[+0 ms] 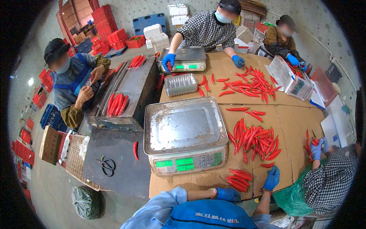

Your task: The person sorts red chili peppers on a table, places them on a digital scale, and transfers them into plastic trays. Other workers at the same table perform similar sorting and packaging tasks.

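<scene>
My left hand [228, 195], in a blue glove, lies at the table's front edge, beside a clear tray of red chili peppers [239, 180]; its fingers are partly hidden, so I cannot tell its grip. To the right of that tray is my blue-gloved right hand [272, 178], its fingertips close to a single red chili [267, 165]; whether they touch it is unclear. Beyond both hands lies a loose pile of red chilies [258, 140] on the cardboard-covered table [194, 183]. Left of the pile stands a digital scale [187, 160] with a bare, stained metal pan [186, 126].
Black-handled scissors [108, 167] and one chili [135, 150] lie on a dark board. A metal-topped machine [123, 83] bears packed chilies. Stacked clear trays [180, 85], another scale [190, 64] and a second chili pile [254, 83] stand farther back. Co-workers are around the table.
</scene>
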A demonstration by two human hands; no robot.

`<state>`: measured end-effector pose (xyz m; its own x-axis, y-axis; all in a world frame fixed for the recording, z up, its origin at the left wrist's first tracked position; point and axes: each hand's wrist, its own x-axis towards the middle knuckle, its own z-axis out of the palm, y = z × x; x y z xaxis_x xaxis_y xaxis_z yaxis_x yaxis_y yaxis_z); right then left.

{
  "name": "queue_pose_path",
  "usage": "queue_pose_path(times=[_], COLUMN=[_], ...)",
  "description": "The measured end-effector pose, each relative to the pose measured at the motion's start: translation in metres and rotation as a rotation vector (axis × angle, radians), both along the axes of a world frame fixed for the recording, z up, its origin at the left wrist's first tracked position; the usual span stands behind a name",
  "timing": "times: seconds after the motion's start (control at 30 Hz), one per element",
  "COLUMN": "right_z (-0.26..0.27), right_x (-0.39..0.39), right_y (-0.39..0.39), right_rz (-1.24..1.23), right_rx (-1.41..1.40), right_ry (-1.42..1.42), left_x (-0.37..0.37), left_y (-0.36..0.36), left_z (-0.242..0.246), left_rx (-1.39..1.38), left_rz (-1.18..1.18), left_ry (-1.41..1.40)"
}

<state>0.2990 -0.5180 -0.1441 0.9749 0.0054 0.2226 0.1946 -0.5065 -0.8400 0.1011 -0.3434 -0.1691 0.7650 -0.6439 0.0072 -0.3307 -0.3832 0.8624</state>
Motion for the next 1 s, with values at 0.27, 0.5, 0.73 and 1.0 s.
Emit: queue_pose_path(times=[0.27, 0.5, 0.73, 1.0], right_z=[0.009, 0.003, -0.004, 0.004], right_x=[-0.003, 0.001, 0.001, 0.001], right_y=[0.005, 0.001, -0.003, 0.000], right_rz=[0.011, 0.013, 0.036, -0.007], right_rx=[0.131, 0.023, 0.032, 0.039], right_ry=[0.065, 0.040, 0.018, 0.044], left_x=[-0.004, 0.000, -0.004, 0.053], left_y=[0.001, 0.007, 0.105, 0.425], left_z=[-0.008, 0.025, 0.167, 0.224], left_rx=[-0.036, 0.075, -0.437, -0.845], left_rz=[-0.010, -0.078, 0.351, 1.765], left_ry=[-0.348, -0.141, 0.260, -0.388])
